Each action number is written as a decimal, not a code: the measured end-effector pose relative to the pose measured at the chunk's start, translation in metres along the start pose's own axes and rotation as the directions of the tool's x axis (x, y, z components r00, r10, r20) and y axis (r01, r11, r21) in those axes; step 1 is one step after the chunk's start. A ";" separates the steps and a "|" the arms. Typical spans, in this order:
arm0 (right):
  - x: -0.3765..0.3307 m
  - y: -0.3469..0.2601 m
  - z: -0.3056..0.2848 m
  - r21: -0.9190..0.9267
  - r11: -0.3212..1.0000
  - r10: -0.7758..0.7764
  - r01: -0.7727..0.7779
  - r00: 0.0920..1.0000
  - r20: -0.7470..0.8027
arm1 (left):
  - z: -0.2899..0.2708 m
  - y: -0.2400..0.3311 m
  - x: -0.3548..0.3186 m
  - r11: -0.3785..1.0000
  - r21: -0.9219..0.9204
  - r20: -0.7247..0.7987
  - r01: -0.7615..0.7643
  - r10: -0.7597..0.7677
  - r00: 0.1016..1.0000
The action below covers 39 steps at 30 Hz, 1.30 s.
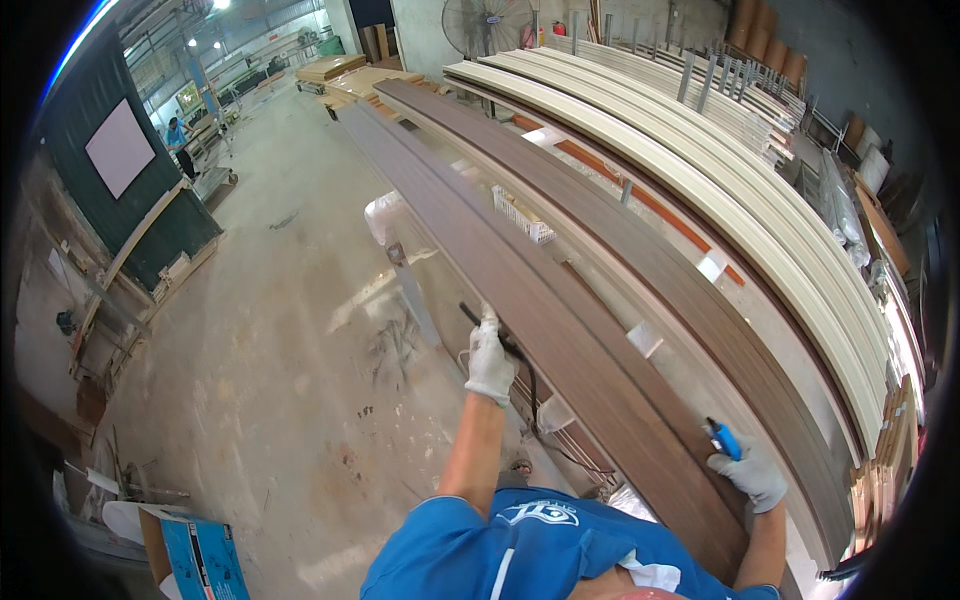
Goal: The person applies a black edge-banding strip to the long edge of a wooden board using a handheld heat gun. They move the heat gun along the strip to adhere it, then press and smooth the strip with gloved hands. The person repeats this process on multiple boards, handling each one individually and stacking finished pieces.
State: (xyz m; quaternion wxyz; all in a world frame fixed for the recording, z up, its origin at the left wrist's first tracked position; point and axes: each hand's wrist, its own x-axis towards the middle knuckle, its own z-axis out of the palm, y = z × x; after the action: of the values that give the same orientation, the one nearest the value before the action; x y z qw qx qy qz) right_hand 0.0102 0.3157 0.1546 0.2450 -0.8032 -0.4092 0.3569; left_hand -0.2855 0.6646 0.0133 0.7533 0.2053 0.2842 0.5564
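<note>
My left hand (490,368), in a white glove, is closed around a black hose (533,385) beside the left edge of a long brown plank (540,300). A short black end sticks out past the fingers, and the rest hangs down below the plank. My right hand (758,480), also gloved, grips a blue tool (724,438) with a dark tip, at the right edge of the same plank. What kind of tool it is, I cannot tell. A second brown plank (640,230) lies alongside to the right.
Cream-coloured long profiles (700,165) are stacked further right. A white plastic basket (522,215) sits below, between the planks. A large fan (487,25) stands at the back. A blue box (203,556) rests at lower left. Far left, another person (178,140) stands.
</note>
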 end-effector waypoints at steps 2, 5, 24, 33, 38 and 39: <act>-0.012 -0.008 -0.020 -0.011 0.999 0.048 -0.048 0.998 -0.040 | 0.019 0.009 -0.003 0.999 -0.006 0.047 0.041 -0.041 0.998; -0.016 -0.013 -0.056 0.051 0.997 -0.055 0.060 0.993 -0.105 | 0.055 0.010 -0.003 0.998 0.061 0.189 0.007 -0.018 0.982; 0.101 0.000 -0.145 -0.062 0.993 -0.105 0.103 0.994 -0.022 | 0.152 -0.048 0.124 0.944 0.295 0.039 0.151 -0.169 0.985; 0.166 0.003 -0.158 -0.042 0.990 -0.136 0.136 0.991 -0.001 | 0.163 -0.033 0.150 0.899 0.411 0.062 0.152 -0.194 0.979; 0.186 -0.001 -0.154 -0.084 0.994 -0.066 0.065 0.998 -0.009 | 0.157 -0.022 0.159 0.875 0.451 0.112 0.176 -0.251 0.961; 0.189 -0.002 -0.153 -0.071 0.991 -0.116 0.117 0.993 0.008 | 0.154 -0.020 0.161 0.865 0.470 0.113 0.175 -0.256 0.960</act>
State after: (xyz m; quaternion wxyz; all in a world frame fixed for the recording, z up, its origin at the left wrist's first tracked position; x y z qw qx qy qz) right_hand 0.2048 0.4586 0.1811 0.2360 -0.7855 -0.4683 0.3287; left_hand -0.1350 0.8130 0.0845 0.7631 0.3902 0.3619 0.3666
